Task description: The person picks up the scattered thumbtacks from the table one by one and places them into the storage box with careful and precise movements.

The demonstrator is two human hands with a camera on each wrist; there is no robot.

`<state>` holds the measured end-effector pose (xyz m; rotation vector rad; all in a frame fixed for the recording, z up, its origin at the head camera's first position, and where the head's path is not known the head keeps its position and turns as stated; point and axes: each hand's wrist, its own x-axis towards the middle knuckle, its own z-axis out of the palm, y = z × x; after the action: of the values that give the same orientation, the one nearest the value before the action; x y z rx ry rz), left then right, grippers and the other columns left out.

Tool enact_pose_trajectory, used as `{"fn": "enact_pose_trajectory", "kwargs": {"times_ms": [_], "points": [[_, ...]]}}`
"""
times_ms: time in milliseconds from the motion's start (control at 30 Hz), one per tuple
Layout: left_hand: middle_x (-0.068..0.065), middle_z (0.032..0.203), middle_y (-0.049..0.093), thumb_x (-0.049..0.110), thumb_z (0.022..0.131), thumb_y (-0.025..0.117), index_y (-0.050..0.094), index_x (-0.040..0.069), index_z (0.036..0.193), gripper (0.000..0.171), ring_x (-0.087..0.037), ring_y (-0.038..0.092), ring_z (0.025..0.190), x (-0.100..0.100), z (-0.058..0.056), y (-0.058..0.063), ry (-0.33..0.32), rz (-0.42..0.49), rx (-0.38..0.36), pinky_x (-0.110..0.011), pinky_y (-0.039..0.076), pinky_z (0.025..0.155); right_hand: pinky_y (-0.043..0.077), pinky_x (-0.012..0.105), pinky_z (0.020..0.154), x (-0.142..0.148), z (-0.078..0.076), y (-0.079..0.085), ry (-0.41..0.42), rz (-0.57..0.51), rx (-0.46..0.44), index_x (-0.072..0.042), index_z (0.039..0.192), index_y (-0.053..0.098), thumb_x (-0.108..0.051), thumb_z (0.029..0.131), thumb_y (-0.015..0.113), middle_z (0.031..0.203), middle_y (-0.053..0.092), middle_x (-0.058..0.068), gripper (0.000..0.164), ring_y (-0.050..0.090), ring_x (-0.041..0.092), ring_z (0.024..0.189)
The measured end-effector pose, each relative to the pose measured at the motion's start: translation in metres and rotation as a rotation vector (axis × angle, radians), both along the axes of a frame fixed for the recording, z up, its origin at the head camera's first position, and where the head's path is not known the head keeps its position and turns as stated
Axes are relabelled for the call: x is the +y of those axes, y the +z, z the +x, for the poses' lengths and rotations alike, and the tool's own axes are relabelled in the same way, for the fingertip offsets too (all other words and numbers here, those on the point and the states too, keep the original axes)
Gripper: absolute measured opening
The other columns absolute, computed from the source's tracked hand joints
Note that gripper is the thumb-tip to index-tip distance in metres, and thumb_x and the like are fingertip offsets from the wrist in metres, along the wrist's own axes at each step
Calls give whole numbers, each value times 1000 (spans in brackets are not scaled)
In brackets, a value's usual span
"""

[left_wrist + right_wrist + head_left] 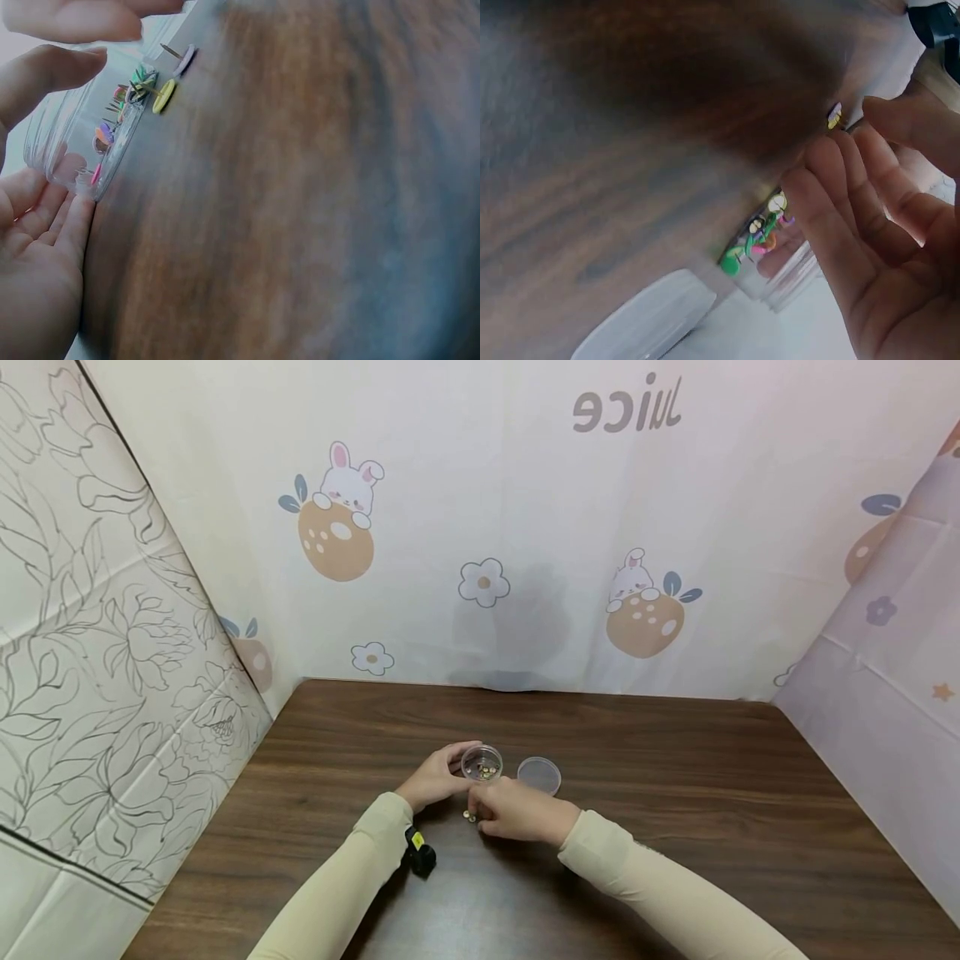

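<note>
A small round clear plastic tub holds several thumbtacks with coloured heads. My left hand grips the tub's left side, thumb in front and fingers behind; the left wrist view shows fingertips against its wall. My right hand is just in front of the tub, palm turned toward it. Beside its fingertips, loose thumbtacks lie on the table, one a yellow tack, points up. In the right wrist view a gap shows between thumb and bent fingers, with no tack visible between them.
The tub's clear round lid lies flat to the right of the tub. A black strap device sits at my left wrist. Brown wood grain covers the table, with printed curtains behind and at both sides.
</note>
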<state>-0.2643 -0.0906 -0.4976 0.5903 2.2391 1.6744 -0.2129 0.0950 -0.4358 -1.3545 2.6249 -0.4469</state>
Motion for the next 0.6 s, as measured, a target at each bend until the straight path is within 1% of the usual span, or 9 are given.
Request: {"fn": "enact_pose_trajectory", "kwargs": {"times_ms": [100, 200, 300, 433, 533, 600], "points": [[-3, 138, 45, 16, 80, 74, 40, 14, 141, 70, -14, 47, 119, 0, 0, 0, -7, 5, 0, -43, 43, 100, 46, 15, 54, -1, 1, -2, -10, 24, -15, -13, 94, 64, -10, 81, 69, 75, 61, -6, 14, 49, -4, 60], [-6, 139, 45, 16, 79, 75, 39, 10, 142, 72, -19, 46, 120, 0, 1, 3, -19, 22, -3, -46, 41, 101, 46, 14, 54, -2, 2, -4, -8, 28, 8, -14, 92, 65, -10, 81, 68, 74, 61, -7, 12, 49, -5, 59], [-12, 139, 44, 12, 79, 74, 38, 6, 141, 72, -26, 45, 121, 0, 5, 12, -30, 38, -2, -50, 40, 101, 46, 14, 53, -3, 2, -5, -1, 12, 34, -13, 88, 65, -10, 82, 68, 75, 61, -7, 8, 49, -5, 59], [-16, 139, 43, 9, 81, 72, 38, 4, 141, 69, -30, 44, 122, 0, 13, 26, -43, 37, 1, -50, 40, 100, 46, 15, 53, -4, 2, -5, 0, 1, 54, -13, 85, 66, -11, 81, 69, 75, 62, -6, 6, 49, -5, 59], [-17, 140, 42, 9, 81, 71, 37, 3, 141, 69, -31, 43, 122, 0, 16, 32, -47, 32, 3, -50, 40, 100, 45, 15, 53, -5, 3, -6, -3, 0, 61, -15, 82, 65, -9, 80, 69, 73, 61, -7, 7, 48, -4, 59], [-18, 140, 42, 9, 81, 71, 38, 2, 141, 68, -32, 43, 122, 0, 18, 33, -43, 33, 2, -50, 41, 100, 45, 15, 53, -5, 3, -6, -1, 0, 68, -15, 79, 65, -9, 80, 69, 72, 60, -9, 8, 48, -4, 59]]}}
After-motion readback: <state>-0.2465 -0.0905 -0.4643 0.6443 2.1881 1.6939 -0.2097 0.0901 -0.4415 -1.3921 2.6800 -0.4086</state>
